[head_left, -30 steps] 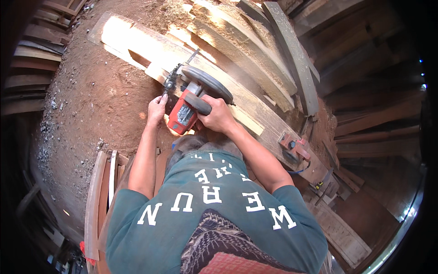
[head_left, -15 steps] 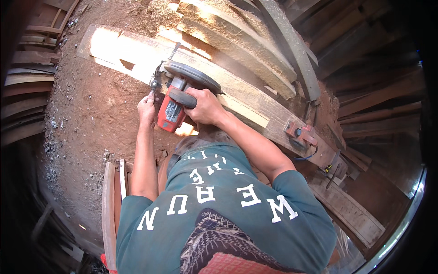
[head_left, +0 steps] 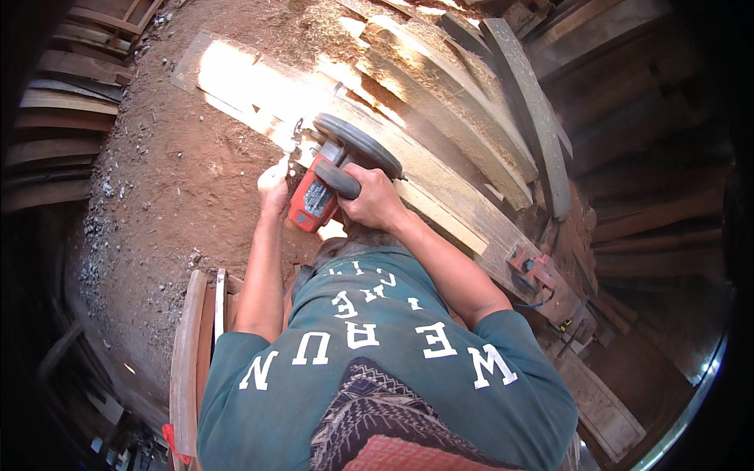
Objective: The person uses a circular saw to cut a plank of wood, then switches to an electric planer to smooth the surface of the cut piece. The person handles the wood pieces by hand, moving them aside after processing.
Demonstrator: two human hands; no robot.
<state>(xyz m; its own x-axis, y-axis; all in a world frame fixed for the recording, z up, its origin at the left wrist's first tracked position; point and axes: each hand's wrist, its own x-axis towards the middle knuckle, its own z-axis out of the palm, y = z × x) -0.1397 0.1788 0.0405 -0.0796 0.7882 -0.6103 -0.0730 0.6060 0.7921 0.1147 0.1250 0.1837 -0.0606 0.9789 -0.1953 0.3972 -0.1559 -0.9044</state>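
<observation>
My right hand is wrapped around the dark rear handle of a red circular saw. The saw's round black guard rests over a long, pale plank that runs from upper left to lower right. My left hand is closed, its fingertips at a small metal guide on the saw's front left side. Bright sunlight washes out the fingertips and the plank there. The blade is hidden beneath the guard. A narrow light wood strip lies along the plank's near side, behind the saw.
Thick sawdust-covered beams lie beyond the plank, with a grey board across their right end. A red power tool with a blue cord sits on the plank's right part. Stacked boards line the left; gravelly soil lies between.
The whole view has turned slightly, shifting the saw and plank to the right in the picture. Both hands keep their places on the saw.
</observation>
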